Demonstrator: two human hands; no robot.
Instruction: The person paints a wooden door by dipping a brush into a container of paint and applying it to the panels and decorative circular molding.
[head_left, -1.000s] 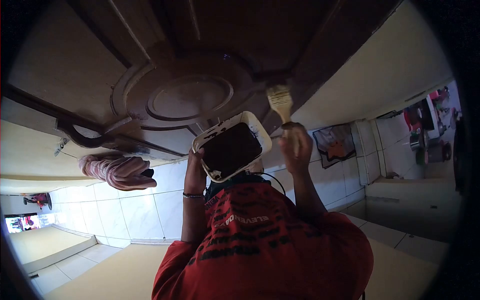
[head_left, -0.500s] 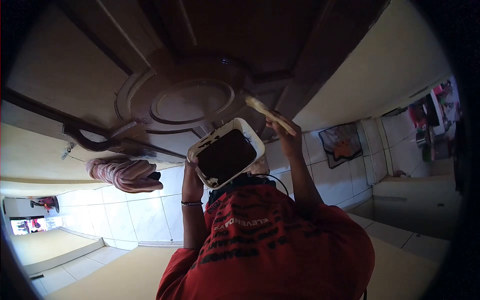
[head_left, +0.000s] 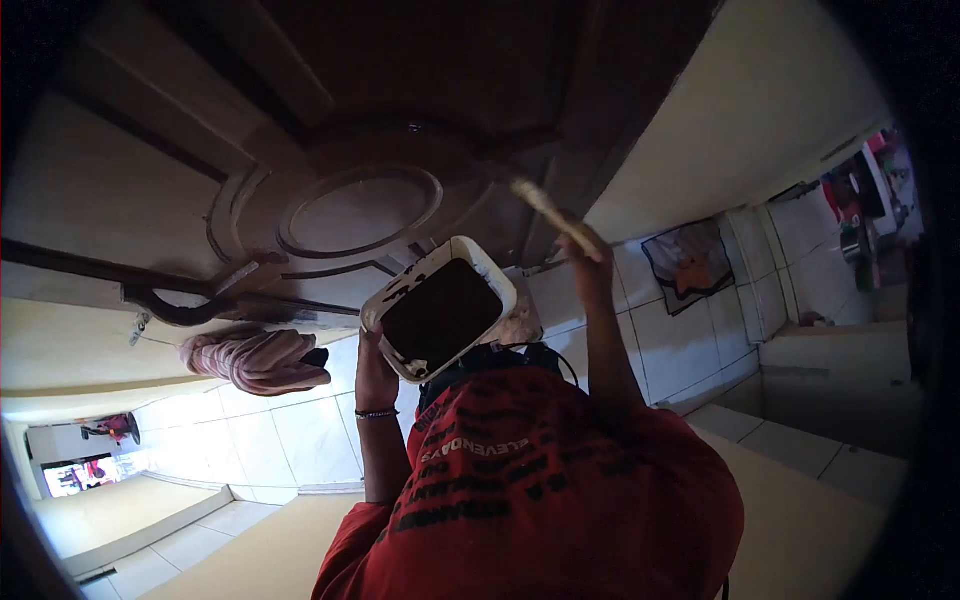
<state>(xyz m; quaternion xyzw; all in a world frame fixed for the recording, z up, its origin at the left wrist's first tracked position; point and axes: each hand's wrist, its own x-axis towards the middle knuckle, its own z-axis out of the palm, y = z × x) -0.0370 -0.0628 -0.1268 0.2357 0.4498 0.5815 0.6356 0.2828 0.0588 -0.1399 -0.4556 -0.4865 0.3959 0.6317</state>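
Note:
My left hand (head_left: pixel 373 352) grips the side of a white rectangular tub (head_left: pixel 487 262) with smears along its rim. Dark brown paint (head_left: pixel 442 314) fills the inside of the tub. In my right hand (head_left: pixel 588 250) is a paintbrush (head_left: pixel 543 205) with a pale handle, fingers closed around its lower end. The brush points up toward a dark brown panelled door (head_left: pixel 365 212) with an oval moulding, its tip blurred and overlapping the door's right part. The tub is held in front of my chest, just below the door panels.
A striped cloth bundle (head_left: pixel 255 360) sits left of the tub by the door's handle (head_left: pixel 175 303). A mat (head_left: pixel 688 265) with an orange figure lies on the white tiled floor (head_left: pixel 300 440) at right. Pale walls (head_left: pixel 740 120) flank the door.
My right hand and the brush have moved slightly to the right, and the brush is now blurred. The tub has shifted a little left in view as the camera turned.

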